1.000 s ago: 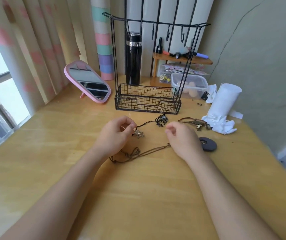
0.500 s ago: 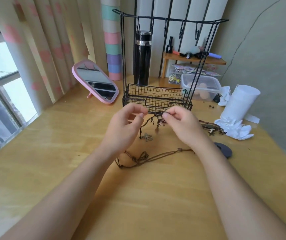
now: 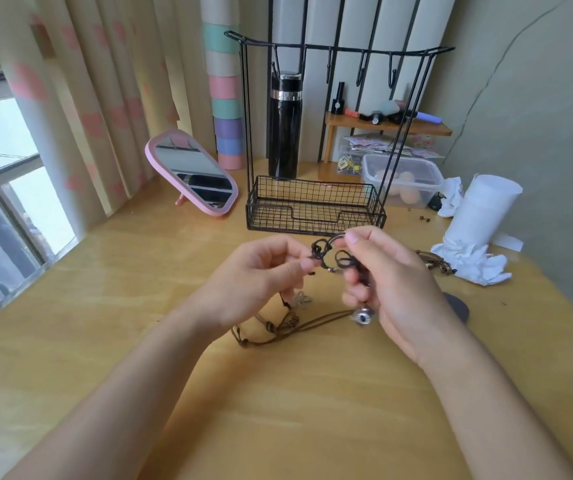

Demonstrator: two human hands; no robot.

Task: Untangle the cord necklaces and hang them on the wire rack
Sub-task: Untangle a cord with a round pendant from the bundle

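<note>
Raised off the table [image 3: 139, 306] since half a second ago and brought nearer the camera: the black cord necklace [image 3: 330, 252], now held up between both hands just in front of the wire rack [image 3: 316, 206]. Pinched at its left end between thumb and forefinger of the left hand [image 3: 260, 275]. Gripped at the other side by the curled fingers of the right hand [image 3: 392, 282], thumb on top. Thin and dark, bunched into several small loops and knots, with a tiny metal bead near the middle. Dangling below the right hand, a round silver-and-dark pendant [image 3: 363, 317]. Lying on the table under the hands, a brown cord necklace [image 3: 278, 329], looped and knotted, with a pale metal charm [image 3: 300, 299] just beside it. Further right on the table, more tangled brown cords [image 3: 434, 263], partly hidden behind the right hand.
</note>
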